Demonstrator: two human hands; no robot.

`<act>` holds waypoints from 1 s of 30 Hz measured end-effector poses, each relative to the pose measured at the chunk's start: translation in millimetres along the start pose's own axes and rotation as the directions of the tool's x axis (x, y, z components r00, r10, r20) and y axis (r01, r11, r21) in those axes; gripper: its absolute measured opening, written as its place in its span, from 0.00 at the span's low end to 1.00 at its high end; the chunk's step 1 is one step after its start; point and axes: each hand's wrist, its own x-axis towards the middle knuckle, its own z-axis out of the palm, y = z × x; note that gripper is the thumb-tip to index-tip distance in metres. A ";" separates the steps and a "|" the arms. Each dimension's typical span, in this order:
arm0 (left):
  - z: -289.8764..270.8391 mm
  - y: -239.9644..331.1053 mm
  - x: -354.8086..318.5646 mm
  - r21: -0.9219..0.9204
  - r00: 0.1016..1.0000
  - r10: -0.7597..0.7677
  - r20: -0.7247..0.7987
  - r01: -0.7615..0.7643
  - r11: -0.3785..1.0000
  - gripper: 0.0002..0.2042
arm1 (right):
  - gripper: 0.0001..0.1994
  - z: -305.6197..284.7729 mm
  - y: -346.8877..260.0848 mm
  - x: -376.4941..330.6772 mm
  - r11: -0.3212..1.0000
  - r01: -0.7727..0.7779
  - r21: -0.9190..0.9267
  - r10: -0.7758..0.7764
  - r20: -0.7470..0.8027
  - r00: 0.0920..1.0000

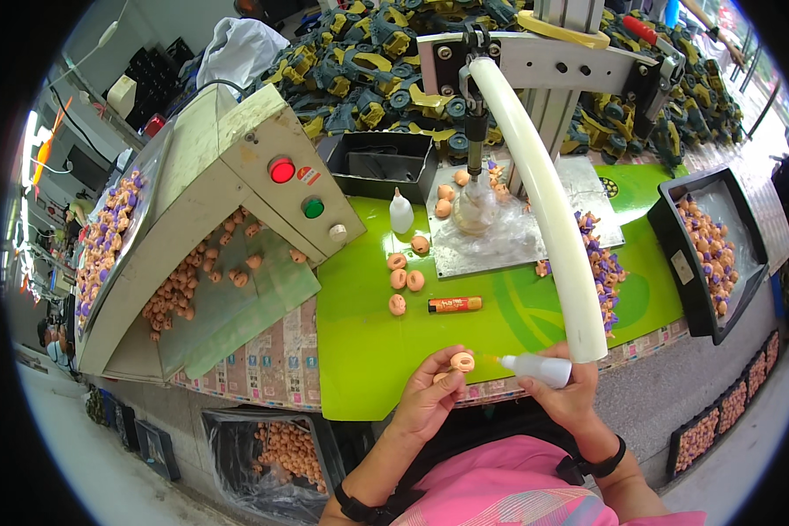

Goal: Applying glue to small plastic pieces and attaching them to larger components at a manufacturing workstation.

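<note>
Left hand (425, 403) pinching hollow peach piece (462, 361); right hand (566, 394) gripping white bottle (542, 371).

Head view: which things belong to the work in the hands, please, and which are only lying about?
Seem to belong:
- small peach piece, in the left hand
- white squeeze bottle, in the right hand
- loose peach pieces on the green mat

Probably just lying about:
- orange cylinder
- white bag
- yellow-and-dark plastic pile
</note>
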 end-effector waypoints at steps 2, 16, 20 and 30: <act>0.4 1.0 -0.8 -0.004 1.000 0.010 0.004 -0.010 1.000 0.19 | 0.17 7.9 10.0 2.7 1.000 -0.026 0.009 0.026 -0.039 0.999; -9.7 3.5 -11.9 -0.104 0.997 0.069 0.025 -0.066 0.992 0.20 | 0.22 42.9 20.1 28.0 0.992 0.107 -0.073 -0.089 0.210 0.974; -12.0 5.9 -18.9 -0.103 0.998 0.069 0.011 -0.068 0.992 0.19 | 0.20 8.0 12.7 49.5 0.943 0.271 -0.193 -0.244 0.152 0.958; 16.3 0.7 -16.3 -0.069 0.996 -0.040 0.077 0.046 0.997 0.20 | 0.05 -18.8 67.8 112.0 0.680 0.329 -0.655 -0.247 0.219 0.944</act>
